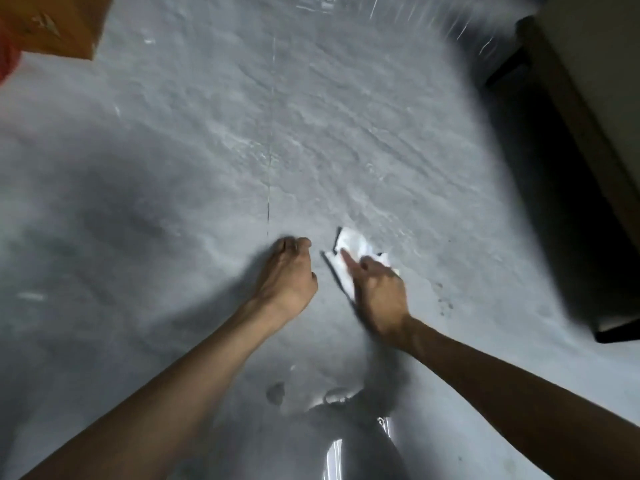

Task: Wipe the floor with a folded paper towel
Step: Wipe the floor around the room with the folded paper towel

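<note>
White paper towel (349,249), folded and creased, is lying on grey floor (207,168); right hand (379,289) is gripping it, index straight; left hand (287,271) is resting curled, empty.

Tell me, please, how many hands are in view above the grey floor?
2: the left hand, fingers curled, just left of the white folded paper towel; the right hand holds that towel, forefinger extended.
</note>
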Demonstrator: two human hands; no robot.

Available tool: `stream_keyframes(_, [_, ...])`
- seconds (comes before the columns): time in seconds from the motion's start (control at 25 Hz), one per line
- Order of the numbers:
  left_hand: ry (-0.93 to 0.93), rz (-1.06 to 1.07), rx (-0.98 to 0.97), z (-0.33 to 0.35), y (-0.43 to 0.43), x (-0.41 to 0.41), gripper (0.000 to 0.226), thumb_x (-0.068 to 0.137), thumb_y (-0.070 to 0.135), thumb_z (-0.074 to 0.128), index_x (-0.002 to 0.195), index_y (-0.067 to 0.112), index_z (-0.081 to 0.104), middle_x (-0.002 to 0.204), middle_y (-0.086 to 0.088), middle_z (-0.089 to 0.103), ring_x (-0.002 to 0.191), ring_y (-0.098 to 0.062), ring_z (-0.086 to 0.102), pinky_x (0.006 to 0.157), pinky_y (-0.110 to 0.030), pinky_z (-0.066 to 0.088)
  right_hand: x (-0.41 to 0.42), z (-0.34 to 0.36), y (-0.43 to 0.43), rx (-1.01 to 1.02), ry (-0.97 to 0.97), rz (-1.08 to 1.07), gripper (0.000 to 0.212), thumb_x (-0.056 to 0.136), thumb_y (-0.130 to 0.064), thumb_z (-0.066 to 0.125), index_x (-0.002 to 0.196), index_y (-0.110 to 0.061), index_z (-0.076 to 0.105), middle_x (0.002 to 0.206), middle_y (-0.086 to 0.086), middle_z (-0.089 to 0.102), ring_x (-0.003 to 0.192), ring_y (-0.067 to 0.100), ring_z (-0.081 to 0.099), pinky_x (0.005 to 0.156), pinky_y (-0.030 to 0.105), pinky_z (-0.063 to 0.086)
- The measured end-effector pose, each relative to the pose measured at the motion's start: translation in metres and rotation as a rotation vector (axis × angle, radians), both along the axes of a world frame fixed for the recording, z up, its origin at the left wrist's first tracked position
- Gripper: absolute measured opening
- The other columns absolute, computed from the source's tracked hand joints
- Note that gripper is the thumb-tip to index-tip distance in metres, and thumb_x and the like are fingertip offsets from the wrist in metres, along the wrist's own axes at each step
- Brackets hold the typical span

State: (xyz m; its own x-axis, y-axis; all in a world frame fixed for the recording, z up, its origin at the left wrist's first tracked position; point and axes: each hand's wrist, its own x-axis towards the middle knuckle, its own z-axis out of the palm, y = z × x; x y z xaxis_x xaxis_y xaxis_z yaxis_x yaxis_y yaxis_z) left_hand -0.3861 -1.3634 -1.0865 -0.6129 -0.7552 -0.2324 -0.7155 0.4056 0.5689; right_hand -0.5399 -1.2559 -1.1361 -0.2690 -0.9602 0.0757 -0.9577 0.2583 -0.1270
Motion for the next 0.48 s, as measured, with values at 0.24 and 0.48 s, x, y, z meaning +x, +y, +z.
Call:
stream_keyframes(0.24, [-0.052, -0.159, 0.015, -0.005, 0.040, -0.039, 0.055, 0.083, 0.005, 0.051, 0.137, 0.007, 0.038, 0.140, -0.013, 0.041, 0.135, -0.024, 0.037, 0.110, -0.031, 0.033, -0.140, 0.006, 0.063, 0.061, 0.217, 0.442, 0.048, 0.095, -0.025, 0.054, 0.142, -0.032, 0.046, 0.099, 0.008, 0.062, 0.090, 0.030, 0.063, 0.073, 0.037, 0.051])
stream_keyframes(0.48, [-0.174, -0.283, -0.091, 0.002, 0.064, -0.095, 0.051, 0.084, 0.011, 0.049, 0.134, 0.007, 0.039, 0.136, -0.012, 0.041, 0.134, -0.025, 0.031, 0.111, -0.032, 0.028, -0.136, -0.008, 0.085, 0.006, -0.004, -0.495, 0.048, 0.093, -0.021, 0.053, 0.140, -0.025, 0.046, 0.105, 0.014, 0.062, 0.087, 0.038, 0.062, 0.067, 0.042, 0.050])
